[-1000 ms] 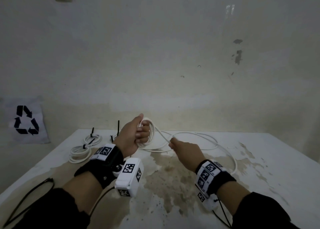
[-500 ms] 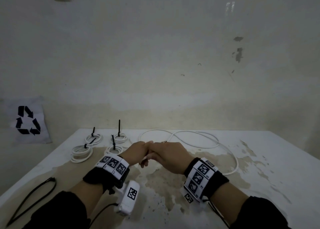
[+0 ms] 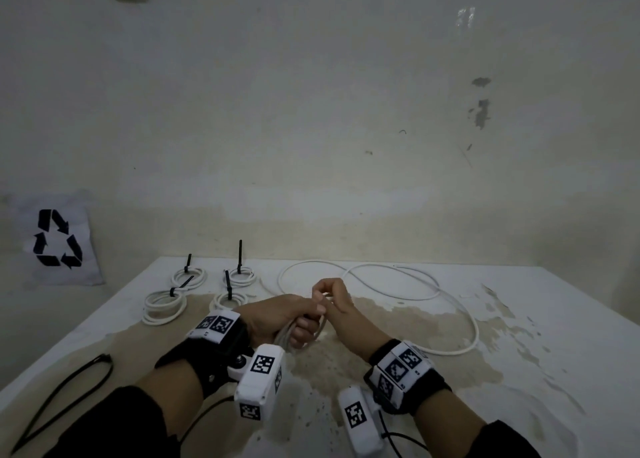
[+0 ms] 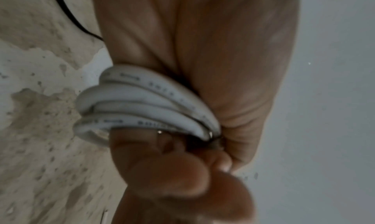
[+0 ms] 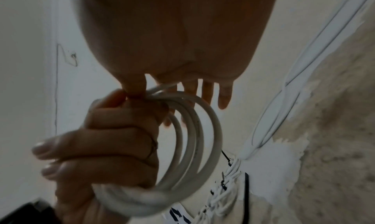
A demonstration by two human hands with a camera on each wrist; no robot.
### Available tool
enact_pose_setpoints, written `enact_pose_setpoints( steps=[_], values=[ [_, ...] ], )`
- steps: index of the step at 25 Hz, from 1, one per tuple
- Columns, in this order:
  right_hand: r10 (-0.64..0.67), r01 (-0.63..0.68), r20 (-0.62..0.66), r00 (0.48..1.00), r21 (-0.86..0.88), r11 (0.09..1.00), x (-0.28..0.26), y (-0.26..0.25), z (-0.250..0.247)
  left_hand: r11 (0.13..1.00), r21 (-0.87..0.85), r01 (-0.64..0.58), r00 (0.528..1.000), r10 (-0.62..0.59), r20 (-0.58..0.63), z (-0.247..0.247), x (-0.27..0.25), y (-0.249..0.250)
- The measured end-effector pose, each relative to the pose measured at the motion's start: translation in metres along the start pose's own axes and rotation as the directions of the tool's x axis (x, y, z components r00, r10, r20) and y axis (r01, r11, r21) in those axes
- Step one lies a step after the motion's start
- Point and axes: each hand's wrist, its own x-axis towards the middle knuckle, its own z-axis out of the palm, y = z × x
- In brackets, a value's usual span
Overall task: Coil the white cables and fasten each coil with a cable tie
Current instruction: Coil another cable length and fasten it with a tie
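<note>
Four tied coils (image 3: pixel 165 307) are seen at the table's (image 3: pixel 554 371) far left, and loose white cable (image 3: pixel 398 295) is looped across its far side. A half-wound coil (image 5: pixel 194 140) is gripped in the left hand (image 3: pixel 277 319), its loops standing upright above the table's middle. A strand at the coil's top is pinched by the right hand (image 3: pixel 334 296), which touches the left.

A black recycling sign (image 3: pixel 57 238) of three chasing arrows stands on a white sheet (image 3: pixel 20 215) against the wall, left of the table. Black-and-white square code markers (image 3: pixel 262 365) sit on the wrist bands and camera boxes. Small blue print runs along the white cable (image 4: pixel 142 97), too blurred to read.
</note>
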Motion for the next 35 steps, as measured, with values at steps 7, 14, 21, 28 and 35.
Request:
enact_pose_setpoints(
  steps=[7,14,21,28,35],
  values=[
    [0.023,-0.004,-0.097,0.995,0.200,0.980,0.006,-0.004,-0.003,0.973,0.175,-0.152,0.969,0.182,-0.167,0.011,-0.002,0.016],
    [0.141,-0.053,-0.204,0.969,0.384,0.922,0.009,0.000,-0.013,0.913,0.256,-0.318,0.885,0.382,-0.265,0.017,0.011,-0.003],
    [0.401,-0.246,-0.102,0.910,0.645,0.723,0.005,-0.003,-0.008,0.957,-0.090,-0.276,0.957,0.265,-0.120,0.012,0.012,-0.009],
    [0.253,-0.156,-0.173,0.952,0.438,0.885,0.004,-0.008,0.014,0.917,0.369,-0.151,0.890,0.288,-0.352,0.018,0.010,-0.006],
    [0.210,-0.105,-0.209,0.955,0.423,0.900,-0.002,-0.002,0.010,0.888,0.458,-0.042,0.877,0.253,-0.409,0.012,0.007,-0.002]
  ],
)
